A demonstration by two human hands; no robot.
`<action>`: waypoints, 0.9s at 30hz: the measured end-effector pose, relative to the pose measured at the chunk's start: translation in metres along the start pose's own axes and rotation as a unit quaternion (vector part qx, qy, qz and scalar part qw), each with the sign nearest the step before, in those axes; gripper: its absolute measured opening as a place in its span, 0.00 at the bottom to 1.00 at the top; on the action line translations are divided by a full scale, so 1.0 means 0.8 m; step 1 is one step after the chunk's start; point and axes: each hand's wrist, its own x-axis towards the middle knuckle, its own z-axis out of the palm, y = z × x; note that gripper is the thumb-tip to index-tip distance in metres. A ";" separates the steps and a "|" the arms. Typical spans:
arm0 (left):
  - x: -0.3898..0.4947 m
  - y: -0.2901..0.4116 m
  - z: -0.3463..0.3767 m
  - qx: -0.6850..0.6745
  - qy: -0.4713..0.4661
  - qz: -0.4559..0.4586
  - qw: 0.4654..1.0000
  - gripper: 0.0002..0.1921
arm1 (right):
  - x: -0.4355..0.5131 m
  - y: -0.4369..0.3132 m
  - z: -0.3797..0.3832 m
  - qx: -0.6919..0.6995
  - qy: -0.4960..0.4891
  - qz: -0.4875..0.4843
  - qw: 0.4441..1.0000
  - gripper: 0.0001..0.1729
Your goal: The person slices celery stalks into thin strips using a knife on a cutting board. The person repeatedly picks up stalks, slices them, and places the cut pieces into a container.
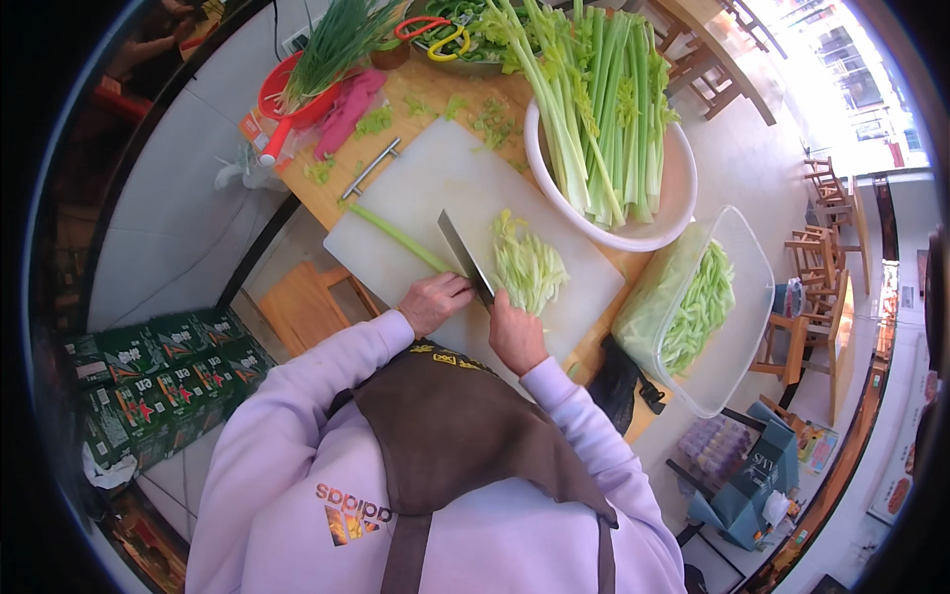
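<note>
My right hand (516,334) is closed around the handle of a cleaver (465,255), its blade standing on edge over the white cutting board (445,174). Left of the blade, my left hand (436,303) presses a celery stalk (393,234) onto the board with bent fingers close to the steel. The stalk's far end reaches toward the board's left edge. On the other side of the blade lies a heap of sliced celery (528,267), pale green with a few leaves. The cleaver's handle is mostly hidden in my fist.
A white basin (684,171) holds long celery stalks. Beside it, a clear plastic tub (753,349) contains cut celery. A red strainer (293,117) with green onions, pink gloves (347,111) and scissors (449,44) lie at the back. A wooden stool (297,308) stands left.
</note>
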 end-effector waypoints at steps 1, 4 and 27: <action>-0.002 -0.001 0.001 0.001 0.000 -0.002 1.000 0.10 | 0.005 0.001 -0.008 0.014 -0.008 -0.006 1.000 0.09; -0.009 -0.001 0.008 -0.002 0.002 -0.009 1.000 0.10 | -0.009 -0.005 -0.038 0.016 -0.033 -0.011 0.999 0.09; -0.015 -0.047 0.010 -0.008 -0.035 0.061 0.997 0.11 | -0.013 -0.015 -0.015 -0.035 -0.024 -0.006 0.999 0.06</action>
